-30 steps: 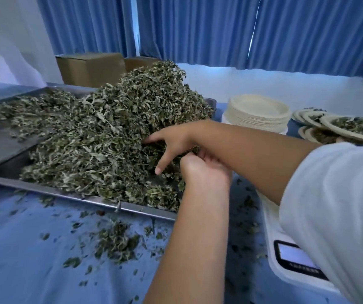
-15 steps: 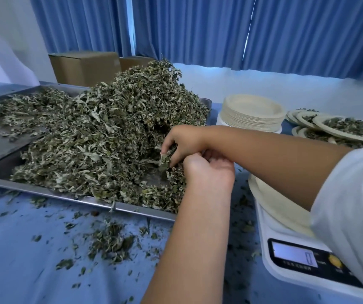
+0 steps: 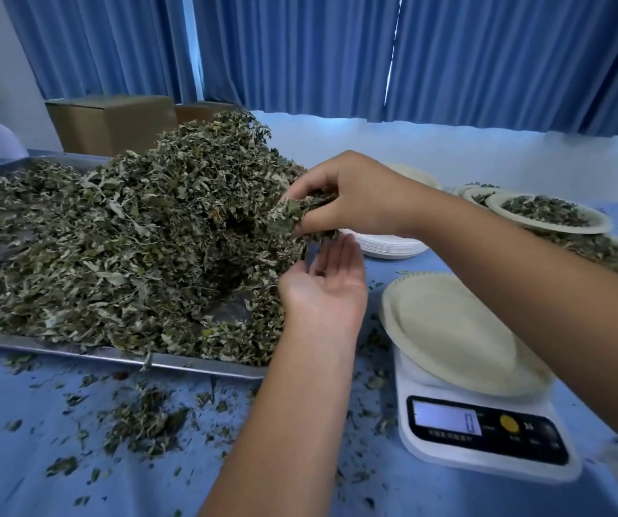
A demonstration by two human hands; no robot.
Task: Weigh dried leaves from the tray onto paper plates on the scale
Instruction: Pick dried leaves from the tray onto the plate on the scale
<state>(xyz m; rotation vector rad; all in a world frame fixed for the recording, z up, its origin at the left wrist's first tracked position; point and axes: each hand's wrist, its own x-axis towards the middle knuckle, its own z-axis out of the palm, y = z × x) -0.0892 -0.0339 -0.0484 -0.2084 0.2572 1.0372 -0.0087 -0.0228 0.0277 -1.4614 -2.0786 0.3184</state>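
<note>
A big heap of dried leaves (image 3: 143, 236) fills a metal tray (image 3: 195, 363) on the blue table. At the heap's right side my right hand (image 3: 352, 195) grips a clump of leaves (image 3: 292, 214), lifted just off the pile. Directly beneath it my left hand (image 3: 322, 289) is held flat, palm up, holding nothing. To the right stands a white digital scale (image 3: 486, 438) whose display reads 0. On it lies a bare paper plate (image 3: 460, 330).
A stack of unused paper plates (image 3: 385, 246) sits behind my hands. Plates filled with leaves (image 3: 546, 212) lie at the far right. Loose leaf crumbs (image 3: 143, 419) litter the cloth in front of the tray. Cardboard boxes (image 3: 109, 121) stand behind the tray, before blue curtains.
My right hand dug into the heap, closed on a clump and rose with it. My left hand came out of the leaves and turned palm up beneath it.
</note>
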